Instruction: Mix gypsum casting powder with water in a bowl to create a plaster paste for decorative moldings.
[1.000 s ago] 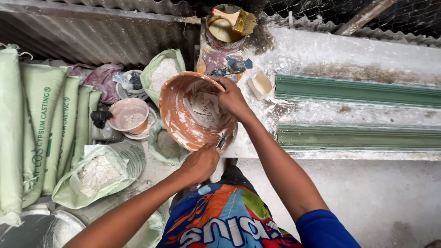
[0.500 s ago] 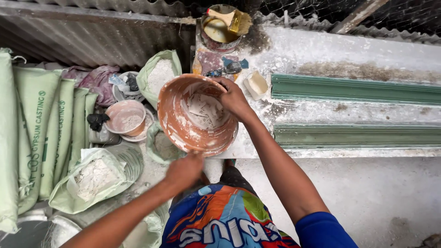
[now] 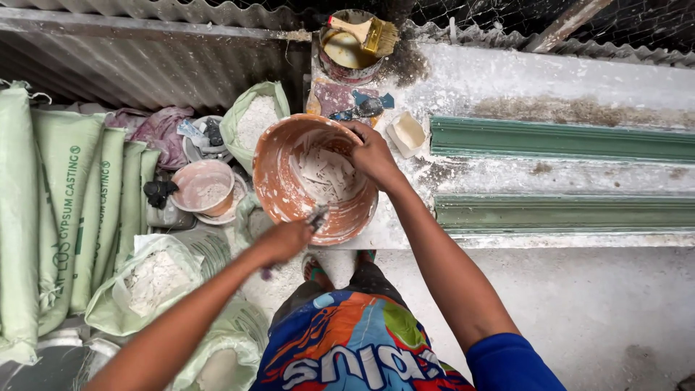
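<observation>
Right hand (image 3: 373, 156) fingers gripped the orange bowl (image 3: 279, 185) rim, white plaster inside; left hand (image 3: 282, 240) fingers clenched a scraper (image 3: 317, 216).

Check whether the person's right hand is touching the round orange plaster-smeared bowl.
Touching. The head view shows the right hand clasping the far rim of the round orange plaster-smeared bowl, with its fingers hooked over the edge.

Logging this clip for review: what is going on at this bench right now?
A person tilts a round orange plastic bowl, smeared with white plaster, on the edge of a plaster-dusted workbench. The right hand grips the bowl's far rim; the left hand holds a small scraping tool at its near rim. Two long green moulds lie on the bench, and open sacks of white powder stand below.
</observation>
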